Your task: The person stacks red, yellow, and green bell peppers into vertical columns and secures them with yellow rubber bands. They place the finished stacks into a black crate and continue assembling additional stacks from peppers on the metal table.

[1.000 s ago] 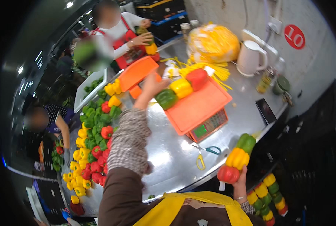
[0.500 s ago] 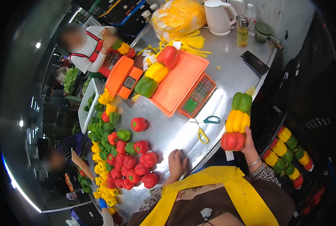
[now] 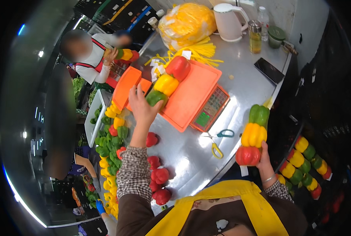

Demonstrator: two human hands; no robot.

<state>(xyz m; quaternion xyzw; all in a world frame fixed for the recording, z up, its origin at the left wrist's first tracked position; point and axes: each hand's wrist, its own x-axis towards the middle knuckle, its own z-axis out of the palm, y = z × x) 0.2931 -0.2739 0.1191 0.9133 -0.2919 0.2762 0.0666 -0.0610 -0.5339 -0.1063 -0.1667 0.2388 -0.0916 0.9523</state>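
My right hand (image 3: 264, 159) grips a bundle of bell peppers (image 3: 253, 135), green at the top, yellow in the middle and red at the bottom, with a white tag hanging from it. My left hand (image 3: 142, 106) is stretched out over the table, fingers spread, close beside the green end of another three-pepper bundle (image 3: 167, 84). That bundle leans along the left edge of the orange scale's tray (image 3: 195, 92), its red pepper farthest away. My left forearm hides part of the loose red peppers (image 3: 159, 176).
Scissors (image 3: 216, 148) lie right of center. A phone (image 3: 269, 71), a kettle (image 3: 228, 23), a tea bottle (image 3: 255, 37) and a yellow bag (image 3: 187, 23) stand at the back. Loose green peppers (image 3: 101, 141) crowd the left edge. A co-worker (image 3: 98, 63) across the table holds peppers. Bundles fill a crate (image 3: 301, 161) at right.
My left hand has lifted from the table's near edge and reached forward to the bundle on the scale. My right hand still holds its bundle.
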